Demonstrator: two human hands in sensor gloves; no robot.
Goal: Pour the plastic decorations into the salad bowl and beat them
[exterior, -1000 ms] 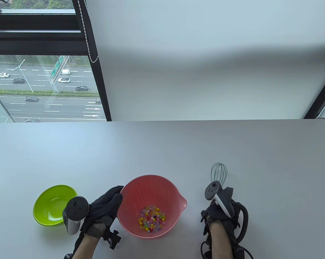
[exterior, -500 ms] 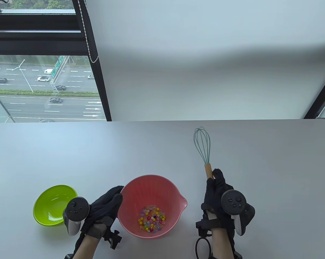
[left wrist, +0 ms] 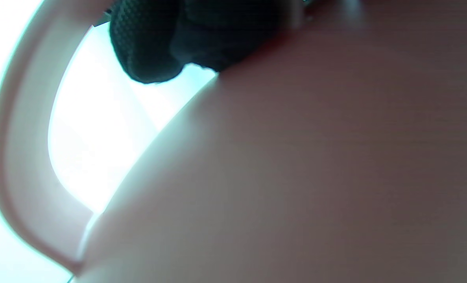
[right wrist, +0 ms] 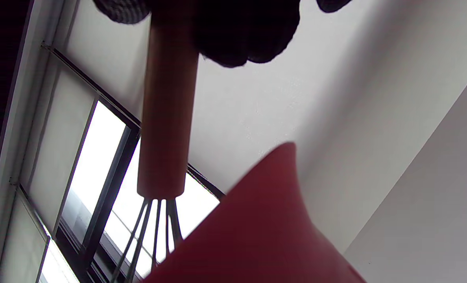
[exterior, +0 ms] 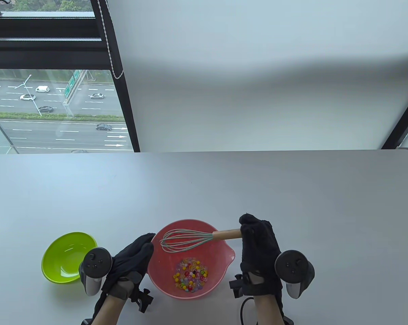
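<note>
The pink salad bowl (exterior: 163, 271) stands near the table's front edge with several colourful plastic decorations (exterior: 190, 278) in its bottom. My left hand (exterior: 134, 257) lies against the bowl's left wall with fairly straight fingers; the left wrist view shows a fingertip (left wrist: 146, 51) beside the bowl wall (left wrist: 296, 177). My right hand (exterior: 256, 240) grips the wooden handle (exterior: 227, 234) of a whisk (exterior: 185, 240) with teal wires. The whisk lies sideways over the bowl, wires pointing left above the decorations. In the right wrist view the whisk handle (right wrist: 166, 118) hangs from my fingers beside the bowl's spout (right wrist: 272, 204).
An empty green bowl (exterior: 66, 250) sits left of my left hand. The grey table (exterior: 204, 189) stretches back to a white wall, with a window at the far left.
My right hand lifted the whisk off the table, first pointing it away, then swung it left so the wires hang over the pink bowl. The left hand stayed put.
</note>
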